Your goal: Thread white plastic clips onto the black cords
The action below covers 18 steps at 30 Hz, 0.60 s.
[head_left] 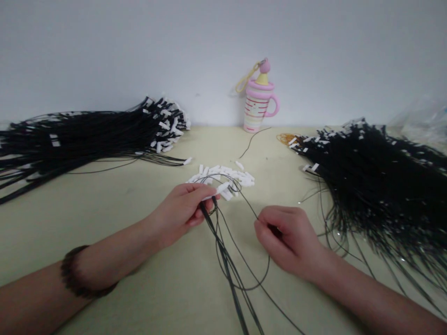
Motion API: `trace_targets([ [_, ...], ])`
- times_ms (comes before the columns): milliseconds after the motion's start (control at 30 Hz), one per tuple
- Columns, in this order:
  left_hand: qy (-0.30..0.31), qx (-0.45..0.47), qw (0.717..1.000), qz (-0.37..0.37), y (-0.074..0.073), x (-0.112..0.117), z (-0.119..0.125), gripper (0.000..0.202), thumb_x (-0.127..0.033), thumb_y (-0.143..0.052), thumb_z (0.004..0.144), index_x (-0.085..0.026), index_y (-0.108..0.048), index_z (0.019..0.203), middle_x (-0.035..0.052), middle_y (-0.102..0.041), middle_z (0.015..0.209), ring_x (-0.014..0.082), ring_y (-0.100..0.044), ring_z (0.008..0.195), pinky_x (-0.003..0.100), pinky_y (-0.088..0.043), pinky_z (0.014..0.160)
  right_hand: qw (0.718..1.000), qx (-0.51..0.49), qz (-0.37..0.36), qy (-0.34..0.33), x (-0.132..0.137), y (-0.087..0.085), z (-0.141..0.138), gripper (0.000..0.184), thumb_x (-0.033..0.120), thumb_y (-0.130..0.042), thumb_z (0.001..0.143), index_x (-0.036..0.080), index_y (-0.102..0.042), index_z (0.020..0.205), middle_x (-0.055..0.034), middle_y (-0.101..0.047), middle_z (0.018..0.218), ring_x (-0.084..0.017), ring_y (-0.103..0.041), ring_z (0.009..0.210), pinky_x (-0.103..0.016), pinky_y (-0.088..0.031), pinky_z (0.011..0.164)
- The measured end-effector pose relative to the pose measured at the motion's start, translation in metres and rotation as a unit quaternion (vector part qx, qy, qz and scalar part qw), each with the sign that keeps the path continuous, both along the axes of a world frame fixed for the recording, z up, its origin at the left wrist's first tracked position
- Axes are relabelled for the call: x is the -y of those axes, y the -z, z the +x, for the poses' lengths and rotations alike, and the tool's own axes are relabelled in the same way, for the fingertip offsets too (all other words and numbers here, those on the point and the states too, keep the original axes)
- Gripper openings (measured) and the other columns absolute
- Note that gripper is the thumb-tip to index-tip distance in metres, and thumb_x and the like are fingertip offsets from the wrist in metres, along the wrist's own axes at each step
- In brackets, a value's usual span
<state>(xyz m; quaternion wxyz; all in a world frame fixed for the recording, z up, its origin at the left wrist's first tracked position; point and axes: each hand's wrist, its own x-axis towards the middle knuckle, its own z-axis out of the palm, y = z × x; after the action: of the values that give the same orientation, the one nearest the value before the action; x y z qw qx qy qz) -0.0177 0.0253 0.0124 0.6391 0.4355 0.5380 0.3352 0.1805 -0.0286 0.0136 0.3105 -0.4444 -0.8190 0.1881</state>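
Observation:
Between the thumb and fingers of my left hand point(186, 207) is a white connector point(222, 187), with black wires point(228, 260) hanging from the same grip toward the near edge. My right hand point(286, 237) is closed in a pinch on a single thin black wire point(249, 204). That wire loops from near the connector over to the right fingertips, and a slack curve hangs below. Just beyond my left hand lies a pile of small white connectors point(244, 178), partly covered by the wire loop. My fingers hide part of the held connector.
A large bundle of black wires with white ends point(104, 132) lies at the left. Another bundle point(384, 186) spreads across the right. A pink-and-white cup point(256, 109) stands against the wall. Orange rubber bands point(288, 138) and clear plastic point(428, 121) sit at the right.

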Motion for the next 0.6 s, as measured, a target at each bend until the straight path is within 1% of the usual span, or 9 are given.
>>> trace_targets([
  [100, 0.001, 0.003, 1.000, 0.003, -0.0005, 0.0007, 0.0000, 0.018, -0.026, -0.056, 0.075, -0.012, -0.060, 0.064, -0.0053, -0.046, 0.049, 0.0004, -0.029, 0.034, 0.012, -0.017, 0.031, 1.000, 0.006, -0.015, -0.001, 0.0010, 0.0037, -0.0021, 0.026, 0.009, -0.044, 0.073, 0.016, -0.028, 0.053, 0.0049, -0.028, 0.050, -0.005, -0.030, 0.046, -0.021, -0.020, 0.047],
  [333, -0.005, 0.017, 1.000, -0.004, 0.0009, 0.0009, -0.0009, 0.018, -0.026, -0.057, 0.075, -0.011, -0.059, 0.065, -0.0050, -0.047, 0.050, -0.0001, -0.030, 0.034, 0.011, -0.018, 0.031, 0.999, 0.007, -0.041, -0.010, 0.0018, 0.0027, -0.0038, 0.026, 0.010, -0.043, 0.073, 0.017, -0.027, 0.053, 0.0049, -0.028, 0.049, -0.005, -0.029, 0.046, -0.020, -0.020, 0.046],
  [600, -0.005, 0.011, 1.000, 0.006, 0.0008, 0.0002, 0.0004, 0.019, -0.028, -0.057, 0.074, -0.012, -0.058, 0.064, -0.0049, -0.046, 0.050, 0.0010, -0.029, 0.035, 0.012, -0.018, 0.031, 0.999, 0.007, -0.041, -0.010, 0.0021, 0.0035, -0.0042, 0.025, 0.010, -0.042, 0.072, 0.017, -0.027, 0.052, 0.0049, -0.028, 0.049, -0.005, -0.029, 0.046, -0.020, -0.020, 0.046],
])
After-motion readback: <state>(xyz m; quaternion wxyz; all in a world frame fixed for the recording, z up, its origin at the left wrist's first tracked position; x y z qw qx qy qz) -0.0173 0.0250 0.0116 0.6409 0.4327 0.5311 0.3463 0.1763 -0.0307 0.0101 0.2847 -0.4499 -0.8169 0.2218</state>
